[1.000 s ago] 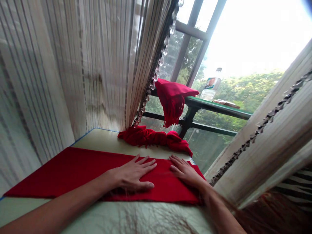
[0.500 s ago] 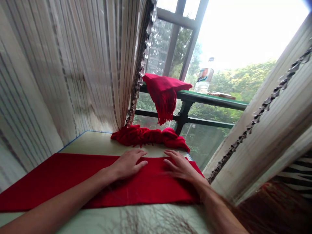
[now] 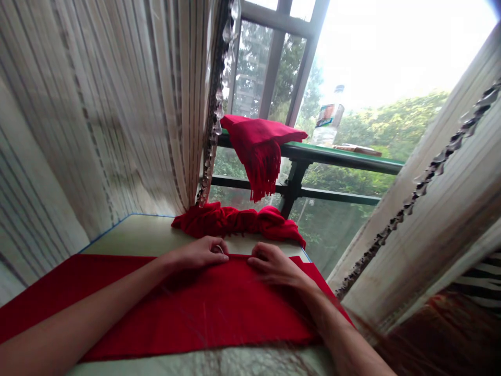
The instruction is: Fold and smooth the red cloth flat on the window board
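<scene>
A long folded red cloth [image 3: 219, 308] lies flat across the pale table. My left hand [image 3: 203, 253] is at its far edge, thumb and fingers curled together on the fabric. To the right, a short gap away, my right hand [image 3: 272, 265] pinches the same edge with its fingers bent in. The stretch of edge between the hands is slightly raised. Just beyond lies a crumpled red scarf [image 3: 238, 222], bunched along the far end of the table.
A fringed red scarf [image 3: 258, 138] hangs over the green-topped railing [image 3: 344, 156] by the window. On the railing stand a plastic bottle [image 3: 329, 122] and a flat object [image 3: 356, 150]. Striped curtains [image 3: 129, 104] with beaded trim flank both sides. The table [image 3: 144, 230] has a blue edge.
Both hands have gone from lying flat with fingers stretched to closing on the cloth's far edge. The view has shifted slightly, and the cloth's near edge sits lower in view.
</scene>
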